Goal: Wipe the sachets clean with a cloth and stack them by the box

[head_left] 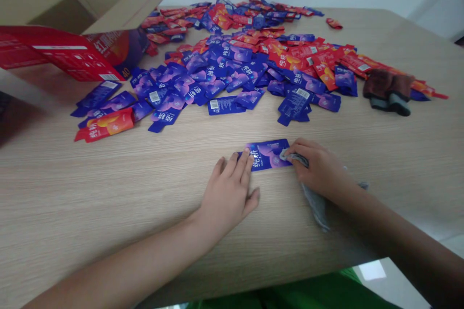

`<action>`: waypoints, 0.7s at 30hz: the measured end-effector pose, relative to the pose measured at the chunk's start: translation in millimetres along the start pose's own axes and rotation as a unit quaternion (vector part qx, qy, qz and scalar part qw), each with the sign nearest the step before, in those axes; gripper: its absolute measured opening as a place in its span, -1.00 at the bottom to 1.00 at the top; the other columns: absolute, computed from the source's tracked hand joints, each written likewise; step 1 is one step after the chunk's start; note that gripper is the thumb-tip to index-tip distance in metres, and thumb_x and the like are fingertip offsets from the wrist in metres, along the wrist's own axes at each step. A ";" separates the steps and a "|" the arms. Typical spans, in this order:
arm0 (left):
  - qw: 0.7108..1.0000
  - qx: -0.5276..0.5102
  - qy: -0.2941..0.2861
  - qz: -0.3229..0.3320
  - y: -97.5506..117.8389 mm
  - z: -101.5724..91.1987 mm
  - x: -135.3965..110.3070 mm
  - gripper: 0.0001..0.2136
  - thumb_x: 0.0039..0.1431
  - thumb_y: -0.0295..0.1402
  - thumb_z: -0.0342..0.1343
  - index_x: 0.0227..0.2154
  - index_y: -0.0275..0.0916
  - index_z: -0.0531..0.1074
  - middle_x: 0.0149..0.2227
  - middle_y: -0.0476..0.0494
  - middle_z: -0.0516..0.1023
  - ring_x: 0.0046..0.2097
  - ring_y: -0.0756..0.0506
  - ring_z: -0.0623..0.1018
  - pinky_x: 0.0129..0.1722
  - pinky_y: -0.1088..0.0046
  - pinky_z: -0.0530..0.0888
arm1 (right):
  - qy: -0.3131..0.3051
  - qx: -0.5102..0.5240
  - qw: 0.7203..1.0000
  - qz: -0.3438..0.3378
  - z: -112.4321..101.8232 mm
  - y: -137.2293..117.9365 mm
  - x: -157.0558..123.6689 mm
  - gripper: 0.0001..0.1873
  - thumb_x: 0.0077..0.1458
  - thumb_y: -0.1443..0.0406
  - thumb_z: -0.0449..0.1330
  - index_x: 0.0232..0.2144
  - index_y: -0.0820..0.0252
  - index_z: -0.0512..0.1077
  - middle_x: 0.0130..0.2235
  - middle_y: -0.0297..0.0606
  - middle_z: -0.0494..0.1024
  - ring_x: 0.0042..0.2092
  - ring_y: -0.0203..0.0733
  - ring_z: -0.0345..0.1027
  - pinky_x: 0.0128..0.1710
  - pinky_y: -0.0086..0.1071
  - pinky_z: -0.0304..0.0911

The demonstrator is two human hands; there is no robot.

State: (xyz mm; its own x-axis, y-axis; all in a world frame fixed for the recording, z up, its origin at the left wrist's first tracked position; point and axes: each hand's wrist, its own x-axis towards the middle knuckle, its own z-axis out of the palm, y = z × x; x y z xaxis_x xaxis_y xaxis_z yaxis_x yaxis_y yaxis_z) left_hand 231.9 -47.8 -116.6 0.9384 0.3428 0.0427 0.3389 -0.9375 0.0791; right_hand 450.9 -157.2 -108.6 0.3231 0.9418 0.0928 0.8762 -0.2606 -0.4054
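Note:
A blue-purple pouch point(270, 152) with white characters lies flat on the wooden table point(152, 202) in front of me. My left hand point(230, 185) rests on the pouch's left end, its fingers stretched out over it and the thumb apart. At the other end, my right hand point(317, 166) is closed on a grey cloth point(317, 205) and presses a bunched tip of it against the pouch's printed face. The rest of the cloth hangs from under that hand onto the tabletop. Part of the right fingers' grip is hidden behind the hand.
Beyond my hands spreads a large heap of blue pouches point(217, 72) and red pouches point(290, 55). An open cardboard box point(105, 52) stands at the back left. A brown and grey folded fabric piece point(387, 89) lies at the right. One red pouch point(108, 125) sits nearer on the left.

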 end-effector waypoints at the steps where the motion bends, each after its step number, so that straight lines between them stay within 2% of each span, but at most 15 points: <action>1: 1.000 0.000 0.000 0.000 -0.2 0.0 0.1 -0.41 0.28 -0.14 -0.07 0.27 -0.43 0.17 0.34 -0.35 0.12 0.26 -0.32 0.27 0.19 0.03 0.27 | -0.011 -0.002 1.000 0.006 -4.6 1.3 0.5 -0.82 0.10 0.40 0.10 -0.29 0.14 0.49 -0.21 -0.25 0.52 -0.17 -0.09 0.39 -0.16 -0.22 0.27; 3: 1.000 -0.002 0.002 0.001 -0.7 -0.2 0.4 -0.41 0.27 -0.14 -0.07 0.26 -0.42 0.19 0.34 -0.34 0.13 0.26 -0.32 0.28 0.18 0.03 0.28 | -0.014 0.001 1.000 -0.002 -14.7 -1.4 5.5 -0.83 0.11 0.38 0.11 -0.31 0.15 0.50 -0.24 -0.26 0.52 -0.21 -0.11 0.41 -0.19 -0.23 0.27; 6: 1.000 -0.006 0.007 0.005 -1.1 -0.6 0.6 -0.41 0.28 -0.13 -0.07 0.25 -0.43 0.20 0.34 -0.34 0.13 0.25 -0.33 0.28 0.17 0.02 0.28 | 0.039 0.018 0.998 -0.045 -22.2 -20.5 19.9 -0.85 0.12 0.36 0.12 -0.31 0.18 0.50 -0.24 -0.23 0.51 -0.19 -0.12 0.40 -0.16 -0.25 0.27; 8: 1.000 -0.008 0.008 0.007 -1.4 -0.6 0.5 -0.41 0.28 -0.13 -0.08 0.25 -0.44 0.20 0.33 -0.35 0.15 0.25 -0.33 0.28 0.17 0.03 0.28 | 0.054 0.016 0.994 -0.091 -16.3 -38.3 30.3 -0.85 0.13 0.37 0.12 -0.30 0.21 0.50 -0.22 -0.21 0.51 -0.16 -0.12 0.38 -0.13 -0.25 0.26; 10: 1.000 -0.009 0.006 0.006 -1.5 -0.3 0.3 -0.41 0.28 -0.13 -0.09 0.25 -0.45 0.21 0.32 -0.36 0.19 0.25 -0.33 0.27 0.17 0.03 0.28 | 0.026 -0.013 0.990 -0.140 -3.0 -52.5 38.3 -0.83 0.13 0.42 0.10 -0.30 0.23 0.50 -0.23 -0.19 0.50 -0.15 -0.11 0.35 -0.13 -0.25 0.24; 12: 1.000 -0.009 0.005 0.006 -1.5 0.2 0.2 -0.41 0.28 -0.12 -0.09 0.24 -0.45 0.22 0.31 -0.37 0.21 0.26 -0.34 0.27 0.17 0.02 0.27 | 0.002 -0.053 0.985 -0.162 11.8 -58.3 41.9 -0.81 0.12 0.44 0.08 -0.31 0.24 0.50 -0.24 -0.16 0.49 -0.16 -0.08 0.32 -0.15 -0.23 0.23; 15: 1.000 -0.010 0.003 0.002 -1.0 0.2 0.0 -0.40 0.27 -0.12 -0.08 0.25 -0.44 0.20 0.32 -0.37 0.18 0.26 -0.33 0.27 0.18 0.02 0.26 | 0.013 -0.086 0.984 -0.154 22.9 -50.1 39.5 -0.82 0.12 0.43 0.09 -0.31 0.24 0.51 -0.23 -0.15 0.50 -0.16 -0.04 0.29 -0.12 -0.19 0.21; 21: 1.000 -0.014 -0.003 0.002 -0.2 -2.7 0.7 -0.41 0.28 -0.14 -0.07 0.26 -0.42 0.18 0.35 -0.32 0.10 0.27 -0.31 0.26 0.17 0.03 0.28 | 0.025 -0.052 0.995 -0.078 10.4 -9.1 27.6 -0.82 0.17 0.39 0.09 -0.30 0.16 0.50 -0.22 -0.21 0.53 -0.15 -0.05 0.32 -0.11 -0.19 0.24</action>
State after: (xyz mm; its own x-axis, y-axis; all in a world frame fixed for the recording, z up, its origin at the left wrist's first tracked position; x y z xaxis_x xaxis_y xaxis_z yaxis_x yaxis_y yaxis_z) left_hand 232.3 -47.2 -113.9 0.9403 0.3383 0.0370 0.3329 -0.9369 0.1072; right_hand 448.2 -126.6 -111.8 0.1948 0.9617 0.1928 0.9485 -0.1346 -0.2868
